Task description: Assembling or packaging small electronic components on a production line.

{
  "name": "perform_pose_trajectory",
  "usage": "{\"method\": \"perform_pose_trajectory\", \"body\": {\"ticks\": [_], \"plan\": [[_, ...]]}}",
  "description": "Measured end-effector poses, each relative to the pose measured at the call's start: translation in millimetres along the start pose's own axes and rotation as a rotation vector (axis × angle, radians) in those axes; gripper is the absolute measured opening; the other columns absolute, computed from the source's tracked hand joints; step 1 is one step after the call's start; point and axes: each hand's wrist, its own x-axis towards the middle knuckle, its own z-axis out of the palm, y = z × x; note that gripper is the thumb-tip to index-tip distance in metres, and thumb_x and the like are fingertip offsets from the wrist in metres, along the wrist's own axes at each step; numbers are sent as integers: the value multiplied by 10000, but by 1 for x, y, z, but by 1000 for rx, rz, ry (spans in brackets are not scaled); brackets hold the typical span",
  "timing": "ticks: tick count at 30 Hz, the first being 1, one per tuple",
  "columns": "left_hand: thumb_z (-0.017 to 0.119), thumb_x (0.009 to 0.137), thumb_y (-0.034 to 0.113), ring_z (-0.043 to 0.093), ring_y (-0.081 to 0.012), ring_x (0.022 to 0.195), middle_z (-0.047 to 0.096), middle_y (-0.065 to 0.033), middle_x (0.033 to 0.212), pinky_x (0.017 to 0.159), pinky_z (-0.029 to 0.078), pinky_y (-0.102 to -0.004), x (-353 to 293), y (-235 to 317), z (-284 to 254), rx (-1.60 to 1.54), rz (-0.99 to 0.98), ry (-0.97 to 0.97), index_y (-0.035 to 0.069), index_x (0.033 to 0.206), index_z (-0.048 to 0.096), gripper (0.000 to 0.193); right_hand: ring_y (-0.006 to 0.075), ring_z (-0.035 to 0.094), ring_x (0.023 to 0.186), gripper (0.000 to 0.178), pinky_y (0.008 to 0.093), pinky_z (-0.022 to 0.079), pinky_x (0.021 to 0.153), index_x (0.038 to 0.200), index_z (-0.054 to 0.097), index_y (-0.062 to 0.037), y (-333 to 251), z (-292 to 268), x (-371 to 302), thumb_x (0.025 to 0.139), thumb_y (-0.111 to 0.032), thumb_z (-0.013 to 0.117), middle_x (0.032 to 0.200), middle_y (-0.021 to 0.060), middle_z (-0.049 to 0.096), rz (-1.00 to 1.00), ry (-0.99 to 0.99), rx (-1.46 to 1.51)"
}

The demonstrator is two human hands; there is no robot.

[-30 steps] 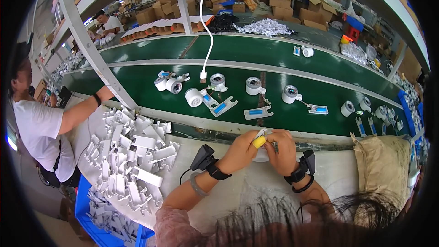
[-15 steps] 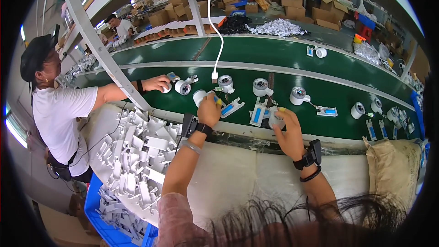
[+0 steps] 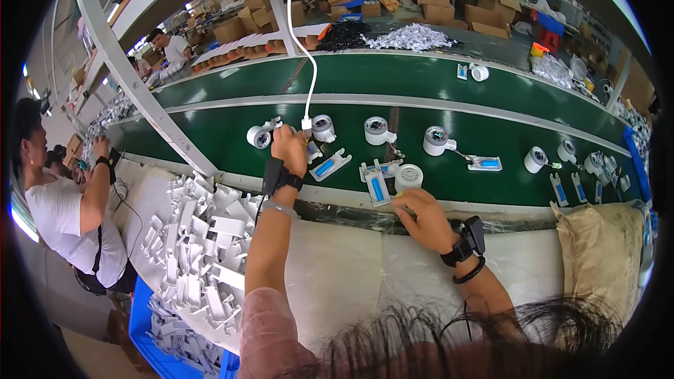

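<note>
My left hand (image 3: 289, 150) is over the near belt with its fingers curled closed, right at the plug of a hanging white cable (image 3: 307, 124). What those fingers hold is hidden behind them. Just right of it lies a white holder with a blue cell (image 3: 330, 165). My right hand (image 3: 424, 219) is at the belt's near edge, holding nothing, thumb and fingers slightly apart. Directly beyond its fingertips stands a white round housing (image 3: 408, 178), grille side up. Beside that housing rests another white holder with a blue cell (image 3: 377, 188).
More round white units (image 3: 435, 140) and blue-cell holders line the green belt (image 3: 491, 133). White plastic parts (image 3: 200, 253) are heaped at left above a blue bin (image 3: 140, 319). A woven sack (image 3: 602, 253) sits at right. A co-worker (image 3: 67, 196) sits left of a slanted metal post (image 3: 133, 77).
My right hand has let go of the round housing and drawn back toward me. My left hand has moved up to the cable plug. The co-worker's arm has withdrawn from the belt.
</note>
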Motion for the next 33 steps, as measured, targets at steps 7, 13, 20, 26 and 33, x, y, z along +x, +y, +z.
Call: {"method": "perform_pose_trajectory", "body": {"ticks": [7,13,20,26,33], "plan": [[610,789,-76,621,-222,684,639,-109,805,639,494,-299,-44,42,-90,-942,15,-295,56,1031,703,291,335,579,982,216,407,471,829,1071,622,-48,-22,-5,5,856,-44,630,1044,151,618,32,-49,89],[648,851,-23,630,-119,815,674,-55,893,728,500,-248,-71,97,-148,-1265,268,-763,50,1049,704,218,329,568,1051,450,407,425,939,1271,514,-48,-54,-9,10,850,-99,667,1162,160,605,-138,-40,-13],[523,950,55,657,-223,957,665,-138,1058,810,537,-317,-85,111,-117,-1783,-219,-1011,13,1281,505,334,75,619,777,240,211,471,683,1171,555,0,-19,-9,-4,955,-101,581,895,15,639,430,-340,554],[429,1018,338,600,-227,1071,611,-126,1181,946,478,-371,-116,122,-86,-1986,-813,-937,48,1355,395,446,75,600,654,101,211,467,593,1011,580,15,-15,-7,-1,936,-54,578,824,23,624,492,-208,733],[502,988,341,593,-188,1087,590,-77,1171,947,489,-361,-128,149,-103,-1877,-460,-867,28,1371,358,515,74,593,637,72,216,486,590,967,578,26,-13,-8,1,927,-34,585,808,35,624,514,-18,780]]}}
